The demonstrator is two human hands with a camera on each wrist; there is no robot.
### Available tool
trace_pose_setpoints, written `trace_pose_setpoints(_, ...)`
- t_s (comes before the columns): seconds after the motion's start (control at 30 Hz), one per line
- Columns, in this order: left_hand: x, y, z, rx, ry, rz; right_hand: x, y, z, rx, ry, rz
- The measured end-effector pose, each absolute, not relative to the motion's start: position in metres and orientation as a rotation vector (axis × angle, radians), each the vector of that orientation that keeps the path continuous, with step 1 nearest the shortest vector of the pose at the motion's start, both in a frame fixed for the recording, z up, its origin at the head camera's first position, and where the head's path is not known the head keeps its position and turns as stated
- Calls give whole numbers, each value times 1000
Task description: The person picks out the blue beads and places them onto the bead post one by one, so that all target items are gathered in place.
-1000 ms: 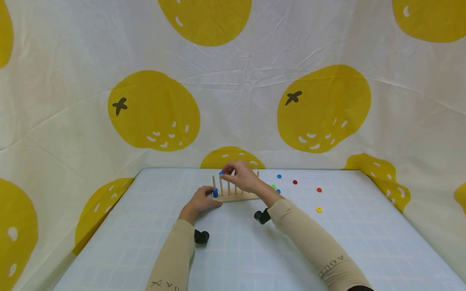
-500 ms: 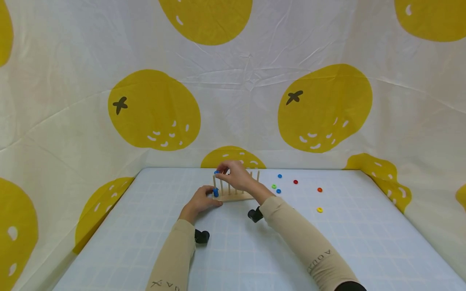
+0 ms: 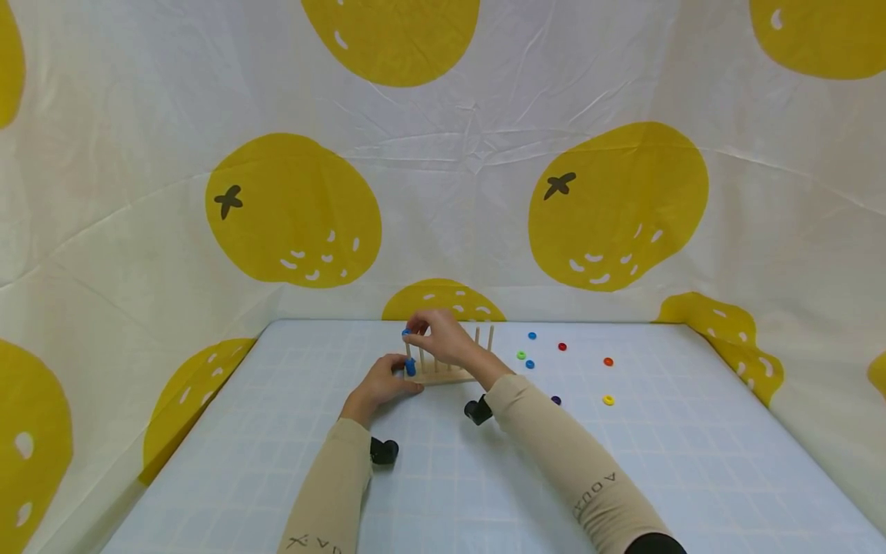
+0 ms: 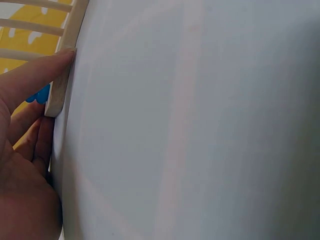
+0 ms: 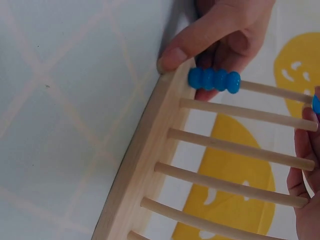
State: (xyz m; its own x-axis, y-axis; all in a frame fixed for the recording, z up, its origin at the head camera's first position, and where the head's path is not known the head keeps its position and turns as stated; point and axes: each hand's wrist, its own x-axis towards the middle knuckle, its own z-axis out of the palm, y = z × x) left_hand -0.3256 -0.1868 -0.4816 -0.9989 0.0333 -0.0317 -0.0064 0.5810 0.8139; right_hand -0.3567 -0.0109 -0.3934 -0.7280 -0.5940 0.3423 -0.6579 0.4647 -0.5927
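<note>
A wooden peg rack [image 3: 446, 376] stands on the table with a row of upright pegs. My left hand [image 3: 381, 381] grips its left end, thumb on the front of the base and fingers behind. Several blue rings [image 5: 214, 80] are stacked at the bottom of the leftmost peg. My right hand [image 3: 443, 338] pinches one more blue ring [image 3: 406, 333] at the top of that same peg. Only an edge of this ring shows in the right wrist view. The other pegs [image 5: 230, 185] seen there are bare, and the right hand hides some of them in the head view.
Right of the rack lie loose rings on the table [image 3: 443, 477]: two blue, a green ring [image 3: 521, 355], a red ring [image 3: 562, 347], an orange ring [image 3: 608, 362], a yellow ring [image 3: 608, 400] and a dark purple ring [image 3: 556, 400] beside the right sleeve. A fruit-print curtain [image 3: 457, 192] hangs behind.
My right hand has moved left with the blue ring, from above the second peg to the leftmost peg's top, then slightly down. The left hand and the rack have stayed put.
</note>
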Motion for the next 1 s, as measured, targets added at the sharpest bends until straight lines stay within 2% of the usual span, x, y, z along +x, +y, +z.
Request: trace_pose_setpoints(1.0, -323, -186, -479, 9, 2778, 1356, -354, -13, -401, 1056, -2698, 892)
